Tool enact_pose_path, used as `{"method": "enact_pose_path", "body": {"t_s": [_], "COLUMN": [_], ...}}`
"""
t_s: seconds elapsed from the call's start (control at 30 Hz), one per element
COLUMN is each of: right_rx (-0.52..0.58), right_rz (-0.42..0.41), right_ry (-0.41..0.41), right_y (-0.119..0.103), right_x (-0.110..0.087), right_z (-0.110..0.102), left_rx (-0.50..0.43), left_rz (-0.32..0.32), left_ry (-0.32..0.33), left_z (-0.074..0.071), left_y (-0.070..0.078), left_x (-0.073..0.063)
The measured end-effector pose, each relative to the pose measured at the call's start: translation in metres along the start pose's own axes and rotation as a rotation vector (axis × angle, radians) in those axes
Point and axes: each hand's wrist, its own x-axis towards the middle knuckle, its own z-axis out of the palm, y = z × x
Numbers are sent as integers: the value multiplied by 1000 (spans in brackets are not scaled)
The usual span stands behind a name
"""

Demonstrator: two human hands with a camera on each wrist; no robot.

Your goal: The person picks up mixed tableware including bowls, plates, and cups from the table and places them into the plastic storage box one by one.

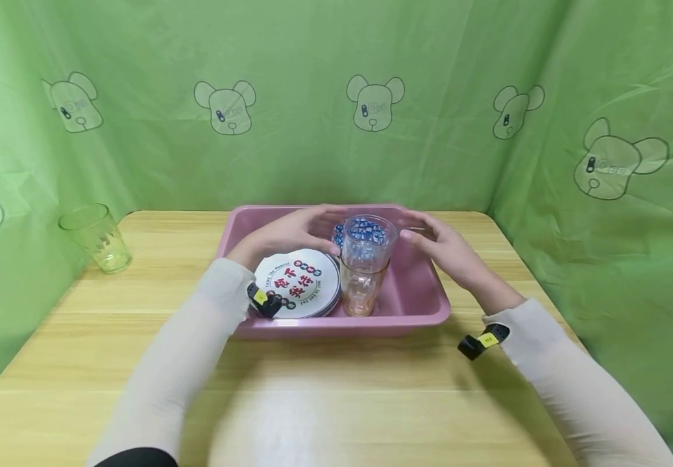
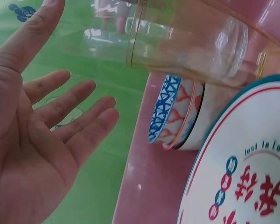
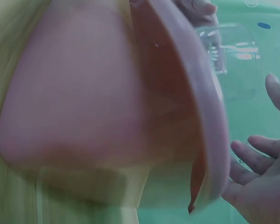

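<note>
A clear glass stands nested in an amber glass, both upright inside the pink basin. My left hand is just left of the clear glass, fingers spread and holding nothing; the left wrist view shows its palm beside the glass. On the other side, my right hand hovers with loosely bent fingers near the clear glass's rim, a gap showing between them in the right wrist view. A stack of white plates with red characters lies left of the glasses. Patterned bowls sit behind, partly hidden by the glasses.
A greenish glass stands alone at the far left of the wooden table. Green curtains with bear-head drawings close off the back and both sides. The basin's raised rim surrounds the dishes.
</note>
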Motion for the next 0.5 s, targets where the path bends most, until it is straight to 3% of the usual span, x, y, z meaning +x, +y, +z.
{"method": "enact_pose_path", "body": {"t_s": [0.27, 0.5], "right_rx": [15, -31], "right_rz": [37, 82], "right_ry": [87, 106], "right_y": [18, 36], "right_x": [-4, -9], "right_z": [-11, -18], "left_rx": [68, 93], "left_rz": [-35, -63], "left_ry": [69, 202], "left_z": [-13, -29], "left_y": [0, 3], "left_x": [-23, -51]}}
